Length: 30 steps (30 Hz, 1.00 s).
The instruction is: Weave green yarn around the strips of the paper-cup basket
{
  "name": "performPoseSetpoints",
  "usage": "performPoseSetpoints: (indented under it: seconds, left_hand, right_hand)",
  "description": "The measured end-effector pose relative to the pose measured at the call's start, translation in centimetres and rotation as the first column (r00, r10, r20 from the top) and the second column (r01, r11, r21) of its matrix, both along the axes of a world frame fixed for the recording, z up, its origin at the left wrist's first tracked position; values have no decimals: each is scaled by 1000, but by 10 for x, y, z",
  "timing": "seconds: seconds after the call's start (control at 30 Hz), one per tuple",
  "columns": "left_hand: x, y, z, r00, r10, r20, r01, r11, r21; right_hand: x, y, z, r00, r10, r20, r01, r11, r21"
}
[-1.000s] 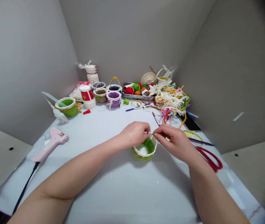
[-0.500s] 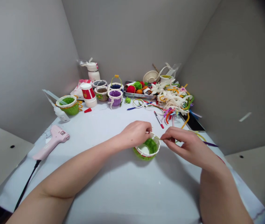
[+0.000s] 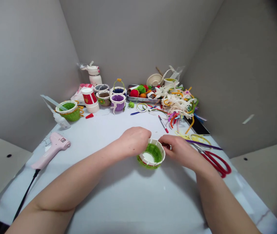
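Observation:
A small white cup with a slit rim stands upright on the table, green yarn woven round its wall and a thin red band near the top. My left hand is closed on the rim at the cup's far left side, its fingertips mostly hidden behind the hand. At the right of the rim my right hand is closed with thumb and fingers pinched against the outside. The thin green yarn strand it drew out a moment before is hidden now.
Red-handled scissors lie at the right. A pink glue gun and a glue bottle lie left. Behind are finished small baskets, a tray of yarn balls, a marker and a heap of pipe cleaners.
My right hand has moved in from the right to the cup's rim, and the taut strand between them no longer shows. The scissors have come into sight. My left hand stays at the rim.

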<state>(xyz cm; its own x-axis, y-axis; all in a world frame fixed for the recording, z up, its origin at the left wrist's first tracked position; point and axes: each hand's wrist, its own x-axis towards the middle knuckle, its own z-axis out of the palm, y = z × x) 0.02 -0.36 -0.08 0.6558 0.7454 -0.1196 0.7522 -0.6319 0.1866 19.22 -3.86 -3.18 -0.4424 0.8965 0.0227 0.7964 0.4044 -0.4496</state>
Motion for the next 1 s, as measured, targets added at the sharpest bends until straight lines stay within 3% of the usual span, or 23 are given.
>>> performPoseSetpoints:
  seconds: [0.1,0.27,0.53,0.73,1.0]
  left_hand:
    - [1,0,2,1000,9,-10,-10,1000,-23]
    - [6,7,-10,959,-63,275,81,995,-54]
    - [0,9,-15,978,-83,190,91,995,-31]
    - [3,13,-18,915,-141,378,198,974,-115]
    - [6,13,-18,930,-16,368,59,993,-105]
  right_hand:
    - [-3,2,-5,1000,-12,6,12,1000,14]
    - [-2,2,-7,999,-31,-20,31,999,12]
    - [0,3,-4,996,-39,-81,39,999,4]
    - [-3,3,-8,998,-51,-45,51,999,6]
    - [12,0,5,984,-72,-166,63,996,-57]
